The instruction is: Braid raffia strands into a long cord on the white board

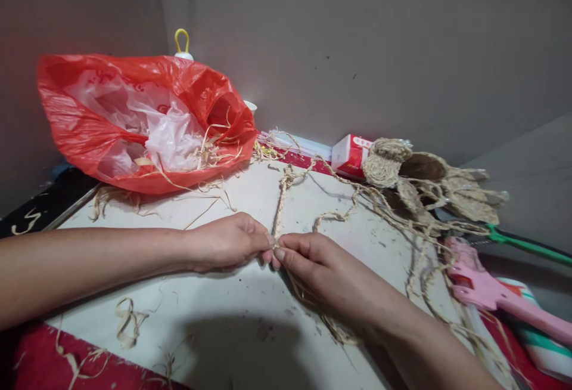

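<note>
My left hand and my right hand meet over the middle of the white board, thumbs and fingertips pinched close together. Between them they grip a braided straw cord, which runs away from me up the board. Loose straw strands trail from the pinch toward me, partly hidden under my right hand and forearm. Farther right, the braided cord curves on in loops across the board.
A red plastic bag with straw scraps stands at the back left. Woven straw pieces lie at the back right beside a red-and-white box. A pink glue gun rests at the right edge. Straw bits lie at the front left.
</note>
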A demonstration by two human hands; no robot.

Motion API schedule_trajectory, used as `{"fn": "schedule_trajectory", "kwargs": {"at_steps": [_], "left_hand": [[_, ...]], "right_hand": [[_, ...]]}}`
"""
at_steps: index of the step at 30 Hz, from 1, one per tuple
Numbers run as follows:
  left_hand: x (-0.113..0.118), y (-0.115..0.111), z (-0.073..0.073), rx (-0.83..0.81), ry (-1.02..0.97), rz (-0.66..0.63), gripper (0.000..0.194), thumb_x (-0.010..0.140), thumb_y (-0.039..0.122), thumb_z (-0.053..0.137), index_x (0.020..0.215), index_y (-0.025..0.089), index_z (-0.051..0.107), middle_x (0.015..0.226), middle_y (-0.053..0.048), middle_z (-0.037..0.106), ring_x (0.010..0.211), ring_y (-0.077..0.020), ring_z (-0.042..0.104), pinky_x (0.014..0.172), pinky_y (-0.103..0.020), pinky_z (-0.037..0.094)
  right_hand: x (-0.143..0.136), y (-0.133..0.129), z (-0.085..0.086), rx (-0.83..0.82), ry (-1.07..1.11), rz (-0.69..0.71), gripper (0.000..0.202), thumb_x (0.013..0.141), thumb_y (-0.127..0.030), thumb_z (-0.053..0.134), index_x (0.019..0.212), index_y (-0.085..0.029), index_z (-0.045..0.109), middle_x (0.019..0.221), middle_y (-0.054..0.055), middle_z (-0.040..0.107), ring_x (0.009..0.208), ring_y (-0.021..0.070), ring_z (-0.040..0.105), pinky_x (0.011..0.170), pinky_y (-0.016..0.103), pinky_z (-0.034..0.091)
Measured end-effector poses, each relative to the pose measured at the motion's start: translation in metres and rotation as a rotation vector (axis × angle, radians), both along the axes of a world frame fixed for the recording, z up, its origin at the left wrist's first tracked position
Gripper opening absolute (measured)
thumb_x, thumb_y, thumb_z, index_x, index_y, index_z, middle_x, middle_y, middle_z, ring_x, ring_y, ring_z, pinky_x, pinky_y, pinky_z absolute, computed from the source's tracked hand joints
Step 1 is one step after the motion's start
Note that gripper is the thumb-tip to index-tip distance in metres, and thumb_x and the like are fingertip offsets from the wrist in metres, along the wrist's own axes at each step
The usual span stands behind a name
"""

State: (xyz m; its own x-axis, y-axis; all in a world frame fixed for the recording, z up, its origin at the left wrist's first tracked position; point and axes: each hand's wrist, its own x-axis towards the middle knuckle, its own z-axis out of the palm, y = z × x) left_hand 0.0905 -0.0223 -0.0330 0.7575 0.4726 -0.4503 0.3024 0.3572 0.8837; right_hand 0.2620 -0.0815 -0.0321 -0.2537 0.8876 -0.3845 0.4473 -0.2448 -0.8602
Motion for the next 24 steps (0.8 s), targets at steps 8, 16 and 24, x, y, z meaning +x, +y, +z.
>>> {"fn": "schedule_trajectory", "kwargs": {"at_steps": [8,16,24], "left_hand": [[0.003,-0.003,0.000,0.267,0.105,0.036,0.024,0.082,0.021,0.046,0.061,0.015,0.055,0.042,0.009,0.033,0.039,-0.0055,0.023,0.042,-0.022,0.018],[0.002,-0.005,-0.007,0.183,-0.059,0.071,0.023,0.082,0.022,0.047,0.062,0.014,0.055,0.051,0.006,0.044,0.045,-0.0057,0.030,0.046,-0.021,0.022],[0.000,-0.008,-0.013,0.064,-0.151,0.168,0.022,0.076,0.026,0.056,0.058,0.014,0.052,0.052,0.004,0.048,0.050,-0.0068,0.037,0.050,-0.021,0.027]], "right_hand": [[0.000,-0.001,0.015,0.207,-0.198,0.021,0.033,0.086,-0.030,0.050,0.055,-0.019,0.051,0.053,-0.002,0.045,0.050,0.0121,0.036,0.045,0.023,0.026],[-0.014,-0.008,0.008,0.108,-0.021,-0.110,0.031,0.087,-0.033,0.047,0.059,-0.020,0.049,0.049,-0.004,0.039,0.045,0.0107,0.032,0.044,0.024,0.024],[-0.034,-0.028,-0.003,0.428,-0.557,-0.019,0.020,0.087,-0.025,0.047,0.072,-0.020,0.060,0.055,0.005,0.060,0.045,0.0166,0.048,0.049,0.029,0.022]]}}
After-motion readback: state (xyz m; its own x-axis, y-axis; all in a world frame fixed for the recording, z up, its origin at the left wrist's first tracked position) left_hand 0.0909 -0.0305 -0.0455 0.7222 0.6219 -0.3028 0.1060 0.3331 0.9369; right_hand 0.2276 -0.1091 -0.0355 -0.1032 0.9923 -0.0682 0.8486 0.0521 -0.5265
